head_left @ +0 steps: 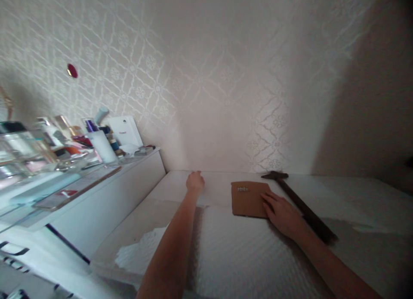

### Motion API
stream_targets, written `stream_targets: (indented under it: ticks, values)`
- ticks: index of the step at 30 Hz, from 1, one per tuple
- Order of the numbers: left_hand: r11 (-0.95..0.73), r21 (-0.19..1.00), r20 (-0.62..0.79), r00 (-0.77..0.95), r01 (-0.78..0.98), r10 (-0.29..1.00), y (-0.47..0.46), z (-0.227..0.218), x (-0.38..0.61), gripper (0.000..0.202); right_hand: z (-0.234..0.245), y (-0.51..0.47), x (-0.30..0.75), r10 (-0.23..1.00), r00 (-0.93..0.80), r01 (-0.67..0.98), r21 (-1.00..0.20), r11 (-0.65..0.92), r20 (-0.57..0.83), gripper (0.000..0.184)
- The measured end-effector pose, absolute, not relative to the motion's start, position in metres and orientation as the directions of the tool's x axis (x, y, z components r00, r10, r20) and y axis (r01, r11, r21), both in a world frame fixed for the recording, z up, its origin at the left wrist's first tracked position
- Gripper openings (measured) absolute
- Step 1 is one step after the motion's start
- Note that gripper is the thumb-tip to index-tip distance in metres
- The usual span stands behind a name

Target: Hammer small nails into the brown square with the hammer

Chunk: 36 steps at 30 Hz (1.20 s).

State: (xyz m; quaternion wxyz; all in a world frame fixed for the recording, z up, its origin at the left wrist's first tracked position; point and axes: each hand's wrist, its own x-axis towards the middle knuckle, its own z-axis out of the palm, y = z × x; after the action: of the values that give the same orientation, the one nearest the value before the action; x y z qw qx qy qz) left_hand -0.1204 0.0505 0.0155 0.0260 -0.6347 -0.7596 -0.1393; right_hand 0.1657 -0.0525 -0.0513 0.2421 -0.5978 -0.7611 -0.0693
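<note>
A small brown board (248, 199) lies flat on the white table (226, 256), with a few small pale nails (242, 189) near its far edge. My right hand (282, 213) rests flat on the board's right edge, fingers stretched out. A dark hammer (298, 202) lies just right of that hand, its head toward the wall. My left hand (195, 181) reaches to the far edge of the table by the wall, its fingers curled closed; what they hold, if anything, is hidden.
A white shelf (97, 191) on the left carries several bottles, jars and a white box (124, 131). A patterned wall (206, 84) stands right behind the table. A red dot (72, 70) sticks on the wall.
</note>
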Motion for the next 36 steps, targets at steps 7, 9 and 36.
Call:
stream_targets:
  ticks: [7,9,36]
  values:
    - [0.195,0.156,0.141,-0.217,0.968,0.966,0.07,0.004,-0.144,0.031,-0.054,-0.051,0.166,0.867,-0.177,0.951,-0.147,0.273,0.465,0.043]
    - [0.189,0.148,0.133,-0.209,0.971,0.969,0.073,0.005,-0.142,0.028,-0.053,-0.052,0.165,0.868,-0.169,0.953,-0.149,0.266,0.468,0.043]
    - [0.041,0.477,0.247,-0.179,0.878,0.952,-0.042,0.045,-0.086,0.02,-0.041,-0.056,0.159,0.923,-0.115,0.948,-0.236,0.212,0.367,0.04]
